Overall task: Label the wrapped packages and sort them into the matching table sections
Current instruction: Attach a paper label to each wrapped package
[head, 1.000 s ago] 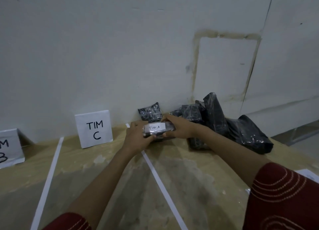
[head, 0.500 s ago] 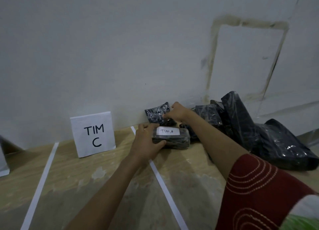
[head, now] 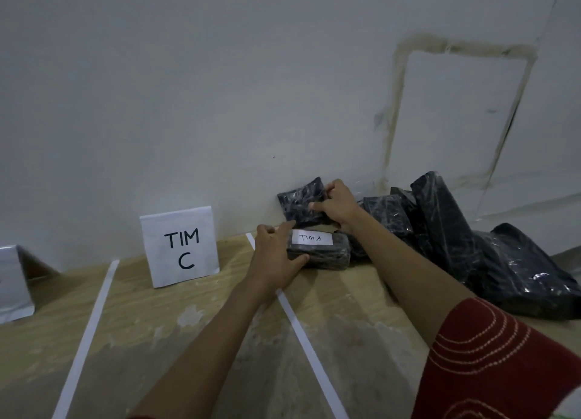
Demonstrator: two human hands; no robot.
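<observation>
The labelled package [head: 317, 252], a dark wrapped block with a white label [head: 312, 238] reading "TIM A" on top, is lying flat on the wooden table [head: 188, 324], just to the right of a white tape line [head: 301, 330] and close to the wall. The left hand [head: 276, 255] is holding its left end, with the thumb at the near edge and the other fingers spread over the far edge, half open around it. Just behind, the right hand [head: 334, 203] is gripping with curled fingers a small package [head: 298, 201] that is leaning against the wall; I am seeing no label on the face turned to me. To the right, a pile of black packages [head: 440, 223] is resting against the wall. To the left of the tape, a folded sign [head: 180, 245] reading "TIM C" is standing in its own section. I am judging that the person is doing the sorting step, placing the "TIM A" package in the section right of the tape; no sign for this section is showing, so I cannot tell if it matches. The next move is probably calling for the left hand to let go, and for the small package to come away from the wall for labelling without the pile beside it sliding down.
</observation>
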